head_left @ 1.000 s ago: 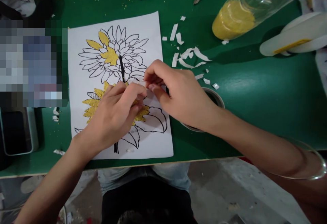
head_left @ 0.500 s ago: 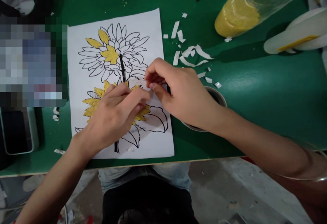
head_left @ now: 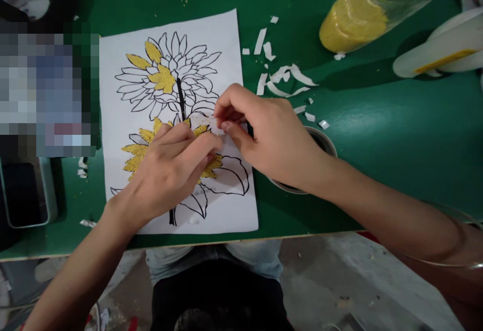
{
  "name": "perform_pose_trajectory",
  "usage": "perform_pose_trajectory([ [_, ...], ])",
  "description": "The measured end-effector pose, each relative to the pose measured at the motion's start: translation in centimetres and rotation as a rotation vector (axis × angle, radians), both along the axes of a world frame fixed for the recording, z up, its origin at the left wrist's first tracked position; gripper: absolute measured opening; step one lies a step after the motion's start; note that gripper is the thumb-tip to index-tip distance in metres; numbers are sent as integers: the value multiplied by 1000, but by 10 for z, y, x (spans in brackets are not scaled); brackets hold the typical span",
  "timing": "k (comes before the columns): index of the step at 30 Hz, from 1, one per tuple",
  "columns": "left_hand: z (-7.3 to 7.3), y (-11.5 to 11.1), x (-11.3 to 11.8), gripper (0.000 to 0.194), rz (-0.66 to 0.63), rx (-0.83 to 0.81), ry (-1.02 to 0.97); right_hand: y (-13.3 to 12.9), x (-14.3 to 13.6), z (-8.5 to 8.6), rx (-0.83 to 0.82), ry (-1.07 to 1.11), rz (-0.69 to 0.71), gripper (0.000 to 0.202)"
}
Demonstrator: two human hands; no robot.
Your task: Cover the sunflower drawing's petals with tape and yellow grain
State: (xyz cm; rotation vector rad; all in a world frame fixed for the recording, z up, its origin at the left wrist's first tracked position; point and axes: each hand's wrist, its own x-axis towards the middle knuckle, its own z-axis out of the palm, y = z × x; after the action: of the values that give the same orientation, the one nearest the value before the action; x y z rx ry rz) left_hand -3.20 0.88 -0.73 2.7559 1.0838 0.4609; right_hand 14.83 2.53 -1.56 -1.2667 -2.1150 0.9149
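A white sheet with a line drawing of two flowers (head_left: 222, 77) lies on the green table, some petals covered in yellow grains. Over the lower, mostly yellow flower (head_left: 138, 162) rests my left hand (head_left: 169, 165), its fingers curled and its thumb and index finger close together near the sheet's middle. My right hand (head_left: 260, 130) is closed in a pinch just above the sheet's right side. Whatever either pinch holds is too small or hidden to name. A small dark shape shows under the right palm.
Paper scraps (head_left: 279, 77) lie right of the sheet. A round container (head_left: 332, 145) sits partly under my right forearm. At upper right are a clear bottle of yellow grains (head_left: 350, 24) and a white bottle (head_left: 422, 64). A phone (head_left: 28, 192) lies at left, near the table's front edge.
Both hands keep almost the same places and pinched shapes. The view has shifted very slightly; nothing is visibly taken up or let go.
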Motion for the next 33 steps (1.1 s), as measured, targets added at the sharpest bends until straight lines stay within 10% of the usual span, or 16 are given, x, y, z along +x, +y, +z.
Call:
perform_pose_trajectory([
  [33, 3, 2, 7, 26, -32, -182, 60, -1, -1, 2, 7, -28, -24, 21],
])
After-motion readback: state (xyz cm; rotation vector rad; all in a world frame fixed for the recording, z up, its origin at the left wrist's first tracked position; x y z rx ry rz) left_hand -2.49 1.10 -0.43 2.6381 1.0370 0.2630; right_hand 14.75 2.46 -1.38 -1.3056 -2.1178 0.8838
